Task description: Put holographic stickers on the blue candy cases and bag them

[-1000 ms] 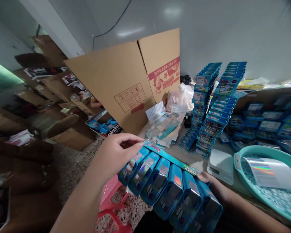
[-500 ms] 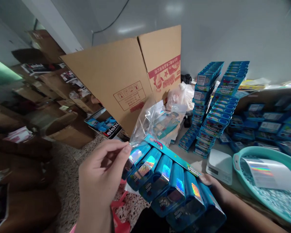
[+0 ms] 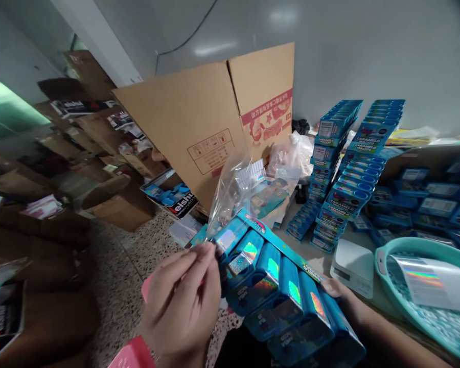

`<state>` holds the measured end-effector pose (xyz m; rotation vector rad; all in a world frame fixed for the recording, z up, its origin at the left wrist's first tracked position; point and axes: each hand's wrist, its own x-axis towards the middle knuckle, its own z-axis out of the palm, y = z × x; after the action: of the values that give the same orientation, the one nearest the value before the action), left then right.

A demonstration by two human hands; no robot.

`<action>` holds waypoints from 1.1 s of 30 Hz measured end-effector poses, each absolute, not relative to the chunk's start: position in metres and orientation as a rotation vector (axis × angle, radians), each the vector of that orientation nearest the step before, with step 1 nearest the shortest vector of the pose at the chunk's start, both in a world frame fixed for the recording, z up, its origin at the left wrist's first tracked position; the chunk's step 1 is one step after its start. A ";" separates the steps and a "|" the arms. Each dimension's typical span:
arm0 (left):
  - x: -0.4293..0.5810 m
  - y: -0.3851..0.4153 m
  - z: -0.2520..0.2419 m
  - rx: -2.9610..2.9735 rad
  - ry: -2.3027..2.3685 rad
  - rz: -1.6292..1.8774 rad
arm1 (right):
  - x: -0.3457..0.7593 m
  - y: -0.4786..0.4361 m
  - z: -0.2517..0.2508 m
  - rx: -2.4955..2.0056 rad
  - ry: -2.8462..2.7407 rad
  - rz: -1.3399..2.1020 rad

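Note:
A row of several blue candy packs [image 3: 268,266], with shiny holographic ends and a printed turquoise strip along the top, lies tilted in front of me. My right hand [image 3: 335,291] grips its right end, thumb on the strip and the other fingers hidden beneath. At the left end, my left hand [image 3: 184,301] has its fingers pinched together on the edge of a clear plastic bag [image 3: 230,194]. The bag rises loosely behind the packs. Whether it covers any of them, I cannot tell.
Tall stacks of blue candy boxes [image 3: 345,189] stand behind. A white scale [image 3: 352,268] sits beside a turquoise basin [image 3: 381,255] of small pale-blue pieces. A large open carton [image 3: 184,117] rises ahead; brown boxes [image 3: 118,204] crowd the floor at left.
My left hand has turned and moved right and slightly down, its fingertips still at the bag's edge. The packs have shifted slightly right in view, still in my right hand.

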<state>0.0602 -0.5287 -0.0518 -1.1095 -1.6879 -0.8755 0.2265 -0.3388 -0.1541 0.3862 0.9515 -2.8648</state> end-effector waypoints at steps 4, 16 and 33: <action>0.061 -0.537 -0.056 -1.121 -1.713 -0.839 | 0.229 -0.340 -0.158 0.431 0.938 -2.852; 0.060 -0.533 -0.053 -0.720 -2.239 -1.321 | 0.234 -0.342 -0.158 0.456 0.965 -2.875; 0.041 -0.551 -0.083 -1.014 -1.891 -0.787 | 0.237 -0.340 -0.165 0.499 1.030 -2.917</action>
<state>0.0408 -0.5510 -0.0829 -1.0141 -1.8914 -0.7872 0.2366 -0.3405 -0.1648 0.4992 1.0302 -2.9170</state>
